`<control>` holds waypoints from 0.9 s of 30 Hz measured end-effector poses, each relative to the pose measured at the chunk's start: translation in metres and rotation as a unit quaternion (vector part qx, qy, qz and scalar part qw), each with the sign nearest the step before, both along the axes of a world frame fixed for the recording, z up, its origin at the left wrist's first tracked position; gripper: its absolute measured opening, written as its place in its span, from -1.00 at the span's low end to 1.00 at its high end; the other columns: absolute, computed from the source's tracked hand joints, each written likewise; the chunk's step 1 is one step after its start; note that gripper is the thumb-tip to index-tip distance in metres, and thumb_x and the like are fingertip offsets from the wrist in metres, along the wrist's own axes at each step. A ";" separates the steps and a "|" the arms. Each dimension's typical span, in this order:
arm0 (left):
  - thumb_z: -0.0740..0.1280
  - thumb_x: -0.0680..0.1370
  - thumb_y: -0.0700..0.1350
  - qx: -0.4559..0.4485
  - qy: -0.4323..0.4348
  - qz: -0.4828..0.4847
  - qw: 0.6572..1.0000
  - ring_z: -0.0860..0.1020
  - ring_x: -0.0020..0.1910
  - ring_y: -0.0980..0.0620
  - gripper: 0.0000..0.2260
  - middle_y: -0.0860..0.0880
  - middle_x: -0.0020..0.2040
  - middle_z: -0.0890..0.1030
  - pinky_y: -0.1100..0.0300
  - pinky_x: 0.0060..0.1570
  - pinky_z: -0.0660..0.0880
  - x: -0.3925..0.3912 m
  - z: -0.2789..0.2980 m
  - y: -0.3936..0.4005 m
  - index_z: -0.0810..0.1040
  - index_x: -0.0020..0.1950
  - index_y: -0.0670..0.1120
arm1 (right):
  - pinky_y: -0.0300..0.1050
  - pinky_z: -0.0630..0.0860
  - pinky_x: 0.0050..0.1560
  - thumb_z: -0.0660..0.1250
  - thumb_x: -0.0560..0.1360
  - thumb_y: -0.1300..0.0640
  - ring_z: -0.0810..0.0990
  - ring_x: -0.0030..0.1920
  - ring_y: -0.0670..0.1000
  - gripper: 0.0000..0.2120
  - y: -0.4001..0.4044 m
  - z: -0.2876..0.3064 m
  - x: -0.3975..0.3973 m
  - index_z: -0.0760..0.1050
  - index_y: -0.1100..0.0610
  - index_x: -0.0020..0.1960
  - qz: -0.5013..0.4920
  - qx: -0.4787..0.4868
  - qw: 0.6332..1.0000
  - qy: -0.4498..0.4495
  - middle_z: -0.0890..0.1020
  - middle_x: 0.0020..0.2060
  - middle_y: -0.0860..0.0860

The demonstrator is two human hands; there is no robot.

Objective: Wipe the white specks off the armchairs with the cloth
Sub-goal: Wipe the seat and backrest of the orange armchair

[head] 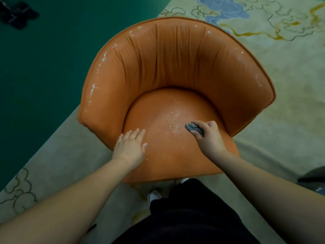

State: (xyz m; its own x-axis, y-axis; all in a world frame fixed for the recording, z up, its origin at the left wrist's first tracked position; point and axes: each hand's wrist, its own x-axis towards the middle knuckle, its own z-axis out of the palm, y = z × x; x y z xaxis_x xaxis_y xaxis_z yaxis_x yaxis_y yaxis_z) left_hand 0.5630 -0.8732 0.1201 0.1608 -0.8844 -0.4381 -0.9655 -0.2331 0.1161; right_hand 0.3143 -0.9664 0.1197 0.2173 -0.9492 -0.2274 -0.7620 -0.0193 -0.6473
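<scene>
Dim, even indoor light leaves soft sheen on the orange armchair [175, 67] and deep shadow over the dark trousers [193, 217], while wide-angle distortion bends the rug [281, 67] edges and the whole picture looks slightly soft.

Matt orange fabric armchair [175, 67], speckled

Floor [44, 71]: dark green, bare at left and upper left. Pale beige rug [290, 85] with thin dark cloud outlines, blue and yellow patches, covers right side and near part. Orange armchair [175, 67] stands on rug, its left back edge over rug border. Dark object [17, 14] lies on green floor, far upper left, too blurred to identify. White shoe [153, 194] on rug just before chair.
</scene>
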 end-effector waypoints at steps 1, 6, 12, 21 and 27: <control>0.01 0.65 0.10 -0.003 -0.001 0.007 1.000 0.11 0.52 -0.03 -0.51 0.02 0.56 0.14 0.00 0.49 0.02 0.000 -0.001 0.004 0.03 0.57 0.05 | -0.16 0.40 0.13 0.30 0.57 0.04 0.43 0.02 0.02 -0.66 -0.001 -0.001 0.003 0.46 0.00 0.34 0.005 0.000 1.000 -0.003 0.36 0.03 0.04; 0.03 0.65 0.08 0.007 0.015 0.093 0.996 0.11 0.52 -0.05 -0.51 0.01 0.56 0.14 -0.01 0.49 0.03 0.002 -0.009 0.023 0.05 0.57 0.04 | -0.15 0.42 0.15 0.29 0.58 0.05 0.42 0.00 0.00 -0.66 -0.014 -0.009 0.018 0.45 -0.02 0.35 0.066 0.008 0.998 0.001 0.35 0.04 0.02; 0.08 0.64 0.10 0.025 0.014 0.185 0.982 0.11 0.52 -0.05 -0.49 0.01 0.56 0.14 0.01 0.48 0.04 -0.006 -0.029 0.027 0.06 0.57 0.05 | -0.16 0.40 0.15 0.29 0.58 0.05 0.42 0.02 0.02 -0.65 -0.052 -0.027 0.032 0.45 -0.01 0.35 0.166 0.026 0.986 0.007 0.33 0.00 -0.01; 0.16 0.62 0.06 0.034 0.041 0.345 0.937 0.13 0.51 -0.08 -0.48 -0.01 0.56 0.13 -0.03 0.48 0.11 -0.031 -0.079 0.030 0.11 0.56 0.06 | -0.24 0.37 0.10 0.30 0.57 0.06 0.42 -0.02 -0.04 -0.65 -0.085 -0.074 0.061 0.45 0.00 0.36 0.311 0.069 0.948 -0.002 0.35 0.02 -0.02; 0.16 0.61 0.08 0.007 0.071 0.401 0.913 0.11 0.52 -0.04 -0.48 0.03 0.56 0.12 -0.04 0.47 0.14 -0.012 -0.139 0.032 0.12 0.55 0.09 | -0.56 0.32 -0.08 0.34 0.55 0.08 0.45 -0.09 -0.20 -0.62 -0.077 -0.148 0.100 0.43 -0.04 0.36 0.313 0.095 0.945 -0.026 0.38 0.04 -0.05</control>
State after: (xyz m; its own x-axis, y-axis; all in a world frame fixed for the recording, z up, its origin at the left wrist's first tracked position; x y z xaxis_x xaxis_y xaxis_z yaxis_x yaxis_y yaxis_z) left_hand 0.5512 -0.8409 -0.0192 0.6952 -0.5016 -0.5149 -0.4598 -0.8609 0.2179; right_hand 0.4142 -1.0439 -0.0284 0.7376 -0.5741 -0.3555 -0.6076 -0.3347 -0.7203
